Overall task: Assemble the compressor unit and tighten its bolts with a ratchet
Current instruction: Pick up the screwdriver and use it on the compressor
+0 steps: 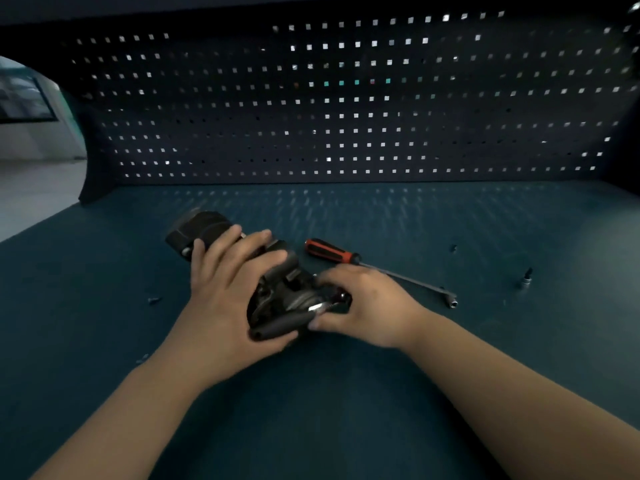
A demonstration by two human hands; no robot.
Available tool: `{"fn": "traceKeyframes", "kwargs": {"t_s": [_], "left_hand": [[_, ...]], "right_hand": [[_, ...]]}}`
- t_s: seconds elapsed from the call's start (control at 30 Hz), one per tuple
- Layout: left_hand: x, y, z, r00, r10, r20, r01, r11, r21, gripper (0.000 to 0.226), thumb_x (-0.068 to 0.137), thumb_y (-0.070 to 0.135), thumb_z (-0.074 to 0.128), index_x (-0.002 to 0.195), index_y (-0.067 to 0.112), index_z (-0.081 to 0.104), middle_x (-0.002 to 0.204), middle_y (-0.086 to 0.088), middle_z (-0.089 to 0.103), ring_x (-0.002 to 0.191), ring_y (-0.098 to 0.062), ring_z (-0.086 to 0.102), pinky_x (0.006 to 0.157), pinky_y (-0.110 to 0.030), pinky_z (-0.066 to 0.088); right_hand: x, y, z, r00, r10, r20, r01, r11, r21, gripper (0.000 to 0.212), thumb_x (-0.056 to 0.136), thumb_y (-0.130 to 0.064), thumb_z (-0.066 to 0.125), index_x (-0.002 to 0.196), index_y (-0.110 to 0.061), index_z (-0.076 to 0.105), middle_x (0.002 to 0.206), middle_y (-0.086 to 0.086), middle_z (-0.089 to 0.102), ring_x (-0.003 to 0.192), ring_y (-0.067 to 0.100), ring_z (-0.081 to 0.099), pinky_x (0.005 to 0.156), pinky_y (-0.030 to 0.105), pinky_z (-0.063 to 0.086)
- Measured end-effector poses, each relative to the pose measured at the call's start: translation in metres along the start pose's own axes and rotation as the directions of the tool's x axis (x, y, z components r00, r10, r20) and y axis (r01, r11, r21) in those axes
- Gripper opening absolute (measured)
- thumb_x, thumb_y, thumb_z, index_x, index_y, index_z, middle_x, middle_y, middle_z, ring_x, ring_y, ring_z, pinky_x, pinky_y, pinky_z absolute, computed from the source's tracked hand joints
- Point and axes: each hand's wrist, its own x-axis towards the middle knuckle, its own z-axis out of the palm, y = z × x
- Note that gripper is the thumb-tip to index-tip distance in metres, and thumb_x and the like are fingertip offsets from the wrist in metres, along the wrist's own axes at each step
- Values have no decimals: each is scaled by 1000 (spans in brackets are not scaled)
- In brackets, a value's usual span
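Black compressor unit (277, 289) sits just left of the red-handled tool (332, 252); left grip (225, 289) curls round it, right grip (360, 303) pinches the ratchet (287, 320) head (seemingly) against it. Tilted, the ratchet could slip off.

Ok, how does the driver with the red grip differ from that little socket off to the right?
The driver is long, the socket a short stub. The driver has a red and black grip on a grey shaft; the socket is plain dark metal. The driver lies flat; the socket looks upright, though blurred. Both rest on the bench, unheld.
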Motion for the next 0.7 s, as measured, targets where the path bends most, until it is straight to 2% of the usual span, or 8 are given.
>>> {"fn": "traceKeyframes", "kwargs": {"t_s": [0.1,0.2,0.23,0.27,0.33,0.47,0.6,0.7], "left_hand": [[-12,1,4,997,3,-79,-2,1000,19,81,60,58,66,128,24,40,144,-3,32,140,-33,21,109,-71,9],[-9,2,8,994,5,-110,-3,1000,20,77,62,56,66,127,24,40,143,-2,32,139,-31,23,110,-68,9],[-7,2,9,992,9,-124,-6,1000,17,76,62,56,66,126,24,41,142,-1,33,138,-31,24,111,-67,8],[-6,2,11,990,10,-138,-8,1000,17,75,62,55,67,126,24,41,141,-1,34,138,-30,25,112,-65,8],[-7,2,13,988,-2,-157,6,1000,24,75,62,54,68,125,24,42,140,0,36,137,-29,27,114,-61,7],[-6,6,14,985,-42,-166,47,998,31,72,62,52,67,124,24,42,139,1,37,137,-29,28,115,-58,5],[-7,8,17,982,-35,-185,45,998,47,72,63,50,67,125,23,43,139,0,39,137,-29,29,116,-57,5],[-5,7,19,979,-37,-202,47,998,44,71,63,49,67,125,22,43,139,1,39,136,-28,29,116,-56,6]], "right_hand": [[6,2,11,999,-45,23,44,998,43,46,73,-47,77,112,-25,65,87,-19,47,84,0,46,75,19,37],[13,9,8,994,-14,110,-6,984,181,21,75,-42,78,88,-42,63,87,-9,49,84,8,50,78,28,44],[15,11,9,991,6,136,-37,973,230,21,75,-39,78,83,-45,60,89,-5,50,86,9,52,80,28,45],[16,12,10,988,36,147,-78,953,292,19,77,-36,78,81,-44,62,92,-4,53,89,8,54,83,27,45],[20,12,14,983,108,148,-164,880,446,9,81,-30,75,87,-27,70,94,-8,63,92,5,60,85,25,46],[22,10,14,981,83,174,-165,824,542,10,81,-29,73,85,-31,64,80,-24,68,83,-7,62,73,10,43],[18,14,20,980,130,150,-191,821,538,26,69,-45,72,81,-23,68,78,-6,67,76,7,61,74,30,47],[17,12,26,975,179,130,-221,786,577,26,65,-54,70,76,-30,70,74,-2,68,73,3,60,72,29,47]]}}
